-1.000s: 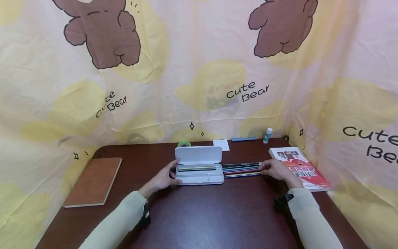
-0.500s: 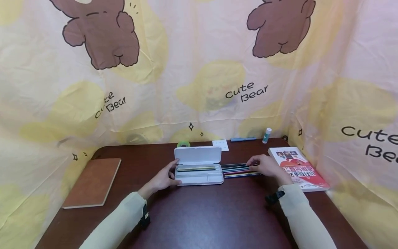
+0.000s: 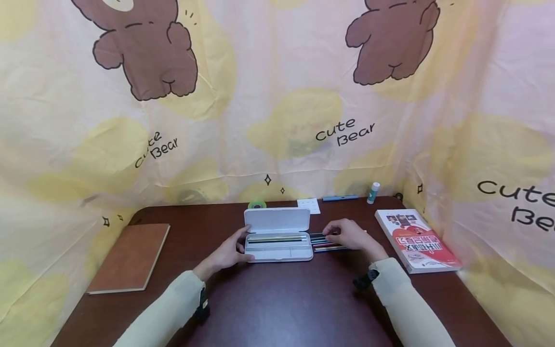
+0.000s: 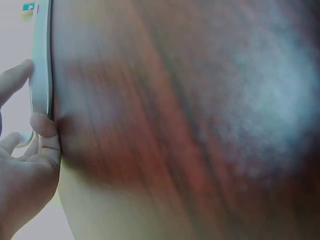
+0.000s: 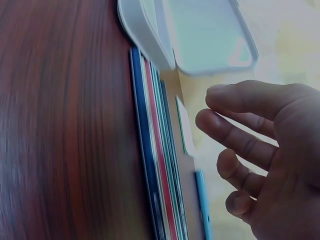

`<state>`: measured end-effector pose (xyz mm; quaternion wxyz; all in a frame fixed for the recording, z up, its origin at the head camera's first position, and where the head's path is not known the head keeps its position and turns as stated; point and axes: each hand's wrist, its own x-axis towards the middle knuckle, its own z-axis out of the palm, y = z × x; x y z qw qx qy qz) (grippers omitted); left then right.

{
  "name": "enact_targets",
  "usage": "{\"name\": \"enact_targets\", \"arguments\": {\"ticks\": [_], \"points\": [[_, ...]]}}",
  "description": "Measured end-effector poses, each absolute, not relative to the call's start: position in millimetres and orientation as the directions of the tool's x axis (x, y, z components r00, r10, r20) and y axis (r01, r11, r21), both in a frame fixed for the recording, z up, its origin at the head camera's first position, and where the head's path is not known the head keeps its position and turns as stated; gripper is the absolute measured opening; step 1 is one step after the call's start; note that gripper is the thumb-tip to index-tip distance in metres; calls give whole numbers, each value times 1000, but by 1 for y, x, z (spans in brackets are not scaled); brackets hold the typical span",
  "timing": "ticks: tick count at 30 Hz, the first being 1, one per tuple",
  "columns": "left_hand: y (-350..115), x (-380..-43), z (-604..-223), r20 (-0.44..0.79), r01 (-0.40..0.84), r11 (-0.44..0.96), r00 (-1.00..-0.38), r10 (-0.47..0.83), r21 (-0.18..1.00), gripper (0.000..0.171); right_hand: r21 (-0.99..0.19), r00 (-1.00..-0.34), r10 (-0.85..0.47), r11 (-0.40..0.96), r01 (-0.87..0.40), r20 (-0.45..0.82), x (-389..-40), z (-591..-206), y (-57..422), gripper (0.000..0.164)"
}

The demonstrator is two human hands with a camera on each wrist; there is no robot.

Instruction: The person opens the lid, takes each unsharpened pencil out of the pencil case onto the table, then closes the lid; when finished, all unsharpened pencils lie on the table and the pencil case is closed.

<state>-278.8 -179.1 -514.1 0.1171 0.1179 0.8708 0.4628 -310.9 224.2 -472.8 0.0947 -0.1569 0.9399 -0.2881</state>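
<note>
1. Head view: Near the middle of the frame, the left hand (image 3: 224, 253) is clamped on the left end of the white pencil case (image 3: 266, 255), thumb at the front corner, fingers toward the hinge, probably to stop it sliding on the surface (image 3: 277, 303). The raised lid (image 3: 277, 220) leans away at the back, leaving the tray reachable from the front. Pencils inside the case (image 3: 275, 238) lie lengthwise in the rear slot, which seems shaped for them. Loose pencils (image 3: 322, 241) lie just right of the case, roughly in line with that slot, perhaps for a short carry. The right hand (image 3: 349, 234) is over them, partly hiding them. A brown notebook (image 3: 129, 258) at left and a red-and-white book (image 3: 418, 241) at right lie well apart from the case, so they leave it elbow room.

2. Left wrist view: The case's pale edge runs down the upper left, with digits against its side and corner, a grip that seems meant for steadying.

3. Right wrist view: The fingers, at right, are parted and loosely bent with nothing between them. The loose pencils run side by side down the centre; I cannot tell whether any fingertip touches them.
</note>
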Motion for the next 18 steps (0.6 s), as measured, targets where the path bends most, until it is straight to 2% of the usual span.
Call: {"name": "enact_targets", "arguments": {"ticks": [12, 18], "points": [[-181, -280, -513, -112, 82, 545, -943, 314, 834, 99, -584, -882, -468, 732, -352, -56, -313, -480, 180, 14], [-181, -281, -514, -113, 85, 555, -943, 313, 828, 98, -589, -874, -483, 721, -364, -52, -314, -482, 170, 16]]}}
